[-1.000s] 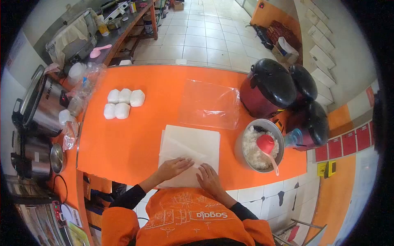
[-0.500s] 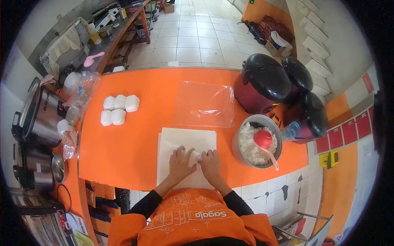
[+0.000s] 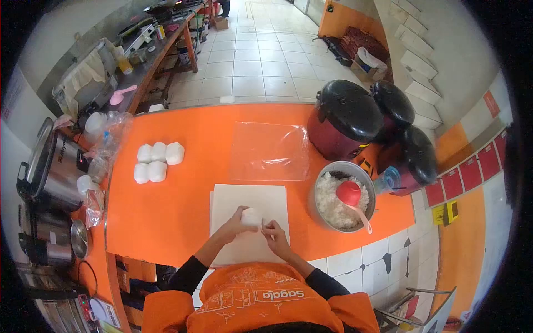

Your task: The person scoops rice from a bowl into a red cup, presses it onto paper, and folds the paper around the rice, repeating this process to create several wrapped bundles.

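My left hand (image 3: 234, 224) is wrapped round a white paper-wrapped packet (image 3: 251, 217), raised over a stack of pale paper sheets (image 3: 266, 195). At the packet's right side, my right hand (image 3: 276, 238) has its fingers pinched together against the paper edge. What is inside the wrapping is hidden. Several similar white packets (image 3: 159, 160) sit grouped in two rows at the left of the orange table (image 3: 189, 205). To the right stands a metal pot (image 3: 317, 206) of cooked rice (image 3: 333, 195), with a red scoop (image 3: 348, 193) lying on the rice, its pink handle over the rim.
A clear plastic bag (image 3: 269, 152) lies flat beyond the paper. Dark red rice cookers (image 3: 341, 136) with black lids crowd the table's right back corner, near a clear blue-tinted cup (image 3: 390, 178). Steel cookers (image 3: 68, 166) and plastic-wrapped items (image 3: 114, 133) line the left side.
The packet has come up off the paper into my left hand, now turned to show its white side. My right hand has drawn slightly down. The view has shifted a little.
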### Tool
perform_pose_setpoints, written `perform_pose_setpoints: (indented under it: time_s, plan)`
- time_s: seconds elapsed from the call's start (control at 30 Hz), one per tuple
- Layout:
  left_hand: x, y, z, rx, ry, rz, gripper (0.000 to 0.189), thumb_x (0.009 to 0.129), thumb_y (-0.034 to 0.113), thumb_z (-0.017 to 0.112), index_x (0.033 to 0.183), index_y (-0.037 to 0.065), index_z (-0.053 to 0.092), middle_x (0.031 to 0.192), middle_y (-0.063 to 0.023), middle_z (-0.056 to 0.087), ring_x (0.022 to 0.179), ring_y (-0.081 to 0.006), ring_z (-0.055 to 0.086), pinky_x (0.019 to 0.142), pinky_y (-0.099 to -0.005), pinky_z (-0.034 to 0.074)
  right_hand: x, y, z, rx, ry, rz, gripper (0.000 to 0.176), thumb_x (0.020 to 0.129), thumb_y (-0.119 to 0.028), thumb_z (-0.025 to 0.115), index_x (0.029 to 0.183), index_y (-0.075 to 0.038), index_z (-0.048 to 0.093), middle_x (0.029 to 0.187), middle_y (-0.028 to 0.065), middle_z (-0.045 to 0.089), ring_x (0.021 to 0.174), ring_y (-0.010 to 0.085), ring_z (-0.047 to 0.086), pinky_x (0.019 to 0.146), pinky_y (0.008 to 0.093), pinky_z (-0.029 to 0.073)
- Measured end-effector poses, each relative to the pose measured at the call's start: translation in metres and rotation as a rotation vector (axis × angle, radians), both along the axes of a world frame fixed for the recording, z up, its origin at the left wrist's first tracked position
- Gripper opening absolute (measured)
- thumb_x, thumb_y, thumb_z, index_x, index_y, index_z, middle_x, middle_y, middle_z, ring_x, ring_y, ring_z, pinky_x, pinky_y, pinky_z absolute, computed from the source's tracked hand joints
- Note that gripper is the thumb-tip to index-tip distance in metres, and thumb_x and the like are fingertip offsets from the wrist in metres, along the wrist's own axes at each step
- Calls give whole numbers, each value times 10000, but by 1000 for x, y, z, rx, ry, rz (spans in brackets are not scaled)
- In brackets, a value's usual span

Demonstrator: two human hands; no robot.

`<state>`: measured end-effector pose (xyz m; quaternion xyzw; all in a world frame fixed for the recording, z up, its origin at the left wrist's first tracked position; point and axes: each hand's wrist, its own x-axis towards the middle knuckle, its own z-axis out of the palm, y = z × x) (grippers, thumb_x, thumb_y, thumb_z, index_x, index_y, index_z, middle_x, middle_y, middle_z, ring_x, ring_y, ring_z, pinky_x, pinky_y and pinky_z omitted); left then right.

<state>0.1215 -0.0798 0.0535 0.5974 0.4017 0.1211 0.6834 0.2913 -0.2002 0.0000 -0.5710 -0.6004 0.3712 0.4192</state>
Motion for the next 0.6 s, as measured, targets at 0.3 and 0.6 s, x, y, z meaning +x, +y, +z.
perform_pose_setpoints:
  time_s: [0.3, 0.6]
  plan:
    - [-16, -33, -4, 39, -239, 242, 358, 863, 164, 617, 1169, 83, 451, 1073, -91, 554, 1094, -241, 527, 854, -372, 483, -55, 28, 62, -7, 489, -178, 202, 943, -92, 567, 1118, 2, 531, 972, 62, 525, 976, 145, 527, 870, 285, 463]
    - [-40, -106, 36, -615, -359, 846, 692, 841, 86, 601, 1422, 148, 230, 1255, -131, 406, 1079, -273, 500, 877, -355, 504, -6, 51, 34, 3, -211, 126, 211, 881, -37, 562, 1090, -23, 588, 1047, 136, 611, 968, 261, 596, 838, 389, 491]
